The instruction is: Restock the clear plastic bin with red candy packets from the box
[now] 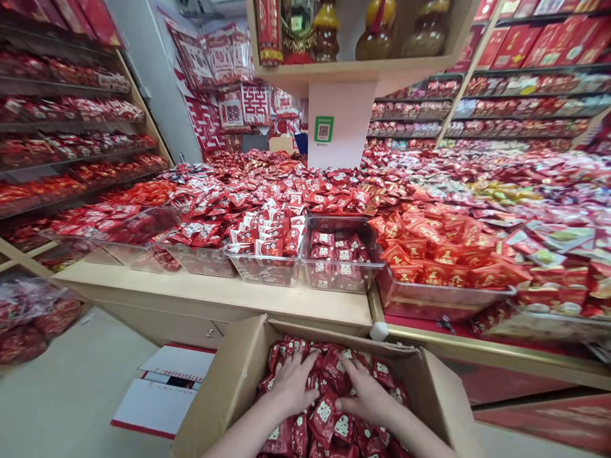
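Observation:
An open cardboard box (pixel 224 375) stands below me, holding a heap of small dark red candy packets (pixel 324 410) printed with white double-happiness characters. My left hand (pixel 292 383) rests on the heap, palm down, its fingers spread over the packets. Opposite it, my right hand (pixel 366 393) lies on the same heap with thumb and fingers apart. Several packets lie between the two hands, and some fingertips sink out of sight among them. On the counter ahead, a clear plastic bin (pixel 341 273) contains similar dark red packets, lower than those in the neighbouring bins.
Left of that bin is one with red and white packets (pixel 272 235); right of it, orange-red packets (pixel 429 248) overfill another. The wooden counter edge (pixel 214 289) runs behind the box. A white carton (pixel 157 397) lies on the floor at left. Stocked shelves (pixel 71 124) line the wall.

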A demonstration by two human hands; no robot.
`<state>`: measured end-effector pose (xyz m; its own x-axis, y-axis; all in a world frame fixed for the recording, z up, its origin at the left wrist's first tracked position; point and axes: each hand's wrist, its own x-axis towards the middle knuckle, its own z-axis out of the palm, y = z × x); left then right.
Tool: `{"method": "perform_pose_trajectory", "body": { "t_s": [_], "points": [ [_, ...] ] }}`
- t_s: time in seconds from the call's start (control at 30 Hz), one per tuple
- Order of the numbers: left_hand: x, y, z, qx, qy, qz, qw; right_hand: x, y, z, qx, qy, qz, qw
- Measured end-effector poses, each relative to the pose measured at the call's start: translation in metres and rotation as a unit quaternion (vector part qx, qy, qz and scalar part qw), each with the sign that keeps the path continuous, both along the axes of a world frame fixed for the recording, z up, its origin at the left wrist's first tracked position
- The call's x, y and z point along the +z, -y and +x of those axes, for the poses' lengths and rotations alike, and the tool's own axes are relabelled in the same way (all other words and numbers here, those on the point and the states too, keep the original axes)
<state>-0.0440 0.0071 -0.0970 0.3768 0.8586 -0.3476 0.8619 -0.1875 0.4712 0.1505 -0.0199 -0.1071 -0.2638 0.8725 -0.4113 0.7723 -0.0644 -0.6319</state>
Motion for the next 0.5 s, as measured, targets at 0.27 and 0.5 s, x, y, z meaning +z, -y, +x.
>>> {"method": "perform_pose_trajectory", "body": {
  "t_s": [0.27, 0.5],
  "points": [
    [-0.004, -0.002, 0.006, 0.013, 0.014, 0.036, 0.999, -0.002, 0.003, -0.021, 0.037, -0.094, 0.078, 0.992],
    [0.016, -0.009, 0.004, 0.019, 0.138, 0.058, 0.988, 0.012, 0.004, 0.002, -0.190, -0.266, 0.053, 0.943]
  ]
}}
